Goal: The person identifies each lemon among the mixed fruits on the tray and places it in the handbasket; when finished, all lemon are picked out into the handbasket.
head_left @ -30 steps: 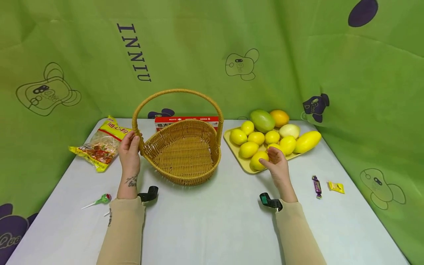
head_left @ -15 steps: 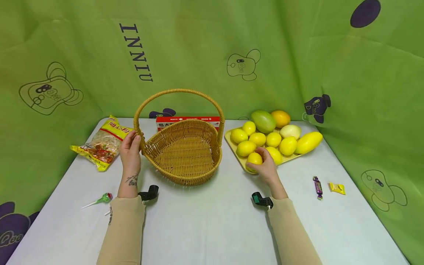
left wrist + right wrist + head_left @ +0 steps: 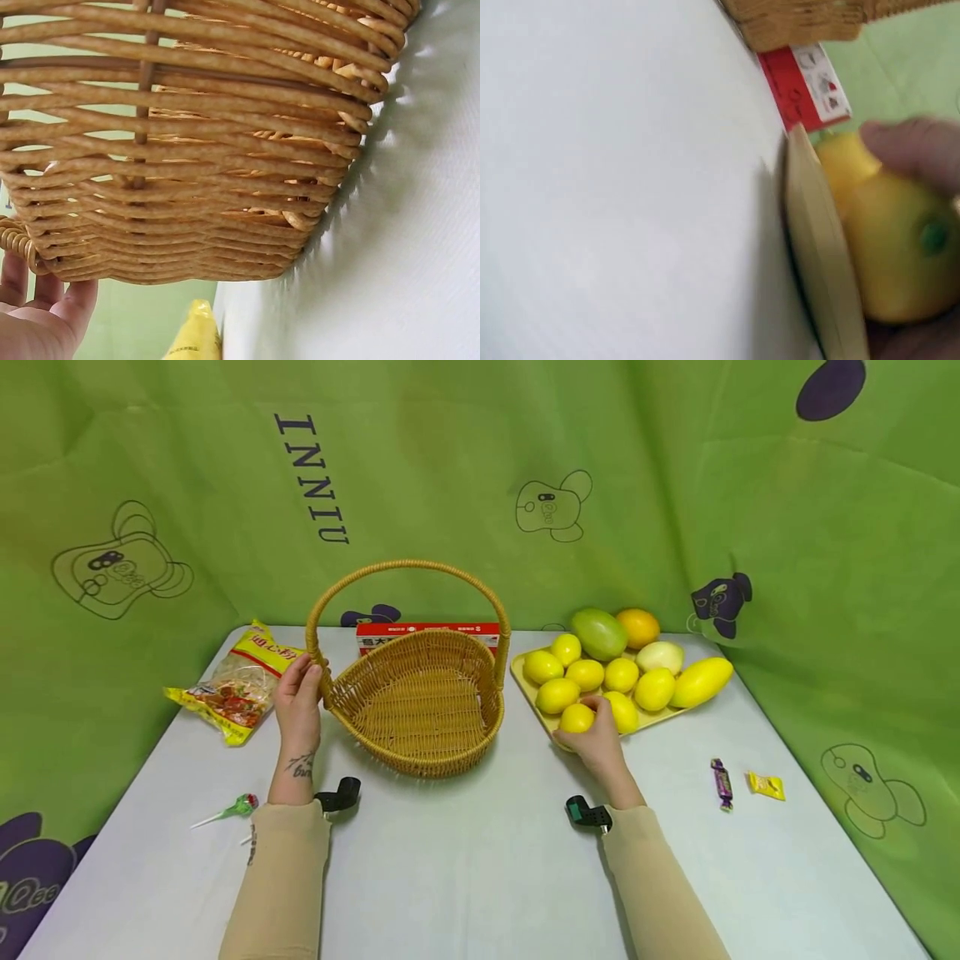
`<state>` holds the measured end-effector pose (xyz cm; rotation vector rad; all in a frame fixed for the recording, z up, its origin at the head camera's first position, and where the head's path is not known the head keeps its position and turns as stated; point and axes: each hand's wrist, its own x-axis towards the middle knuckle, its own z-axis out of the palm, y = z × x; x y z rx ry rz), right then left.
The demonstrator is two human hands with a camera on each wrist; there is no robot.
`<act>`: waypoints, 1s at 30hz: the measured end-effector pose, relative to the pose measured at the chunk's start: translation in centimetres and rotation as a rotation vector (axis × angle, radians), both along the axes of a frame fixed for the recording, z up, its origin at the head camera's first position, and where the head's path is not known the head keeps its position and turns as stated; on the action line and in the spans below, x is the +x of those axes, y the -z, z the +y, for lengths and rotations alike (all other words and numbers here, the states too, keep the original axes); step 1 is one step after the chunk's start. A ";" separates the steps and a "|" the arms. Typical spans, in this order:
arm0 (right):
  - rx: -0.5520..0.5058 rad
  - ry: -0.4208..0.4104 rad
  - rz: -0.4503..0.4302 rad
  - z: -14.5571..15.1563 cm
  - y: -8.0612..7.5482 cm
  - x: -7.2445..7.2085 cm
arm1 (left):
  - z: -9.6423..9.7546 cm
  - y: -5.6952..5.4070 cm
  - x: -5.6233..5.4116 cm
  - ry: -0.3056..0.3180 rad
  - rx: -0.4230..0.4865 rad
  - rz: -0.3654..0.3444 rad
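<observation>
A brown wicker basket (image 3: 420, 710) with a tall arched handle stands left of centre on the table. My left hand (image 3: 300, 697) holds the left foot of that handle; the left wrist view shows its fingertips (image 3: 75, 304) against the woven rim. At right, a yellow tray (image 3: 545, 720) carries lemons and other fruit. My right hand (image 3: 600, 745) grips a lemon (image 3: 576, 718) at the tray's near corner, thumb on one side and fingers on the other. In the right wrist view that lemon (image 3: 896, 259) shows a green end and sits close against the tray's edge.
Behind the basket lies a red and white box (image 3: 427, 628). A yellow food bag (image 3: 240, 685) is at the left, with a lollipop (image 3: 242, 806) nearer. A purple candy (image 3: 722, 785) and a yellow candy (image 3: 766, 785) lie right. Green cloth (image 3: 450, 485) walls the table.
My right hand has moved left and down onto the near-corner lemon and closed its fingers round it. My left hand has stayed at the basket handle.
</observation>
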<state>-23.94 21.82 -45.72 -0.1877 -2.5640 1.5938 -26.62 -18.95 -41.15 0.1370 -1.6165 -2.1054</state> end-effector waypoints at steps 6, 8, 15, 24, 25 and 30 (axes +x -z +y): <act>-0.288 -0.051 0.097 1.3 -1.3 0.4 | -0.1 -0.3 0.2 0.020 0.004 0.017; -0.411 -0.107 0.137 1.5 -1.9 0.6 | -0.2 -0.4 0.2 0.027 0.011 0.023; -0.712 -0.384 0.196 0.3 -3.5 1.5 | -0.5 -0.5 0.2 0.078 0.019 0.005; -0.759 -0.744 0.165 -5.7 -5.8 1.2 | -0.9 -0.8 -0.5 0.206 0.043 0.058; -0.749 -0.768 0.155 -6.7 -6.1 1.1 | -1.0 -0.8 -0.5 0.212 0.051 0.057; -0.608 -0.835 0.105 -12.0 -8.1 0.0 | -1.3 -0.9 -0.5 0.219 0.060 0.032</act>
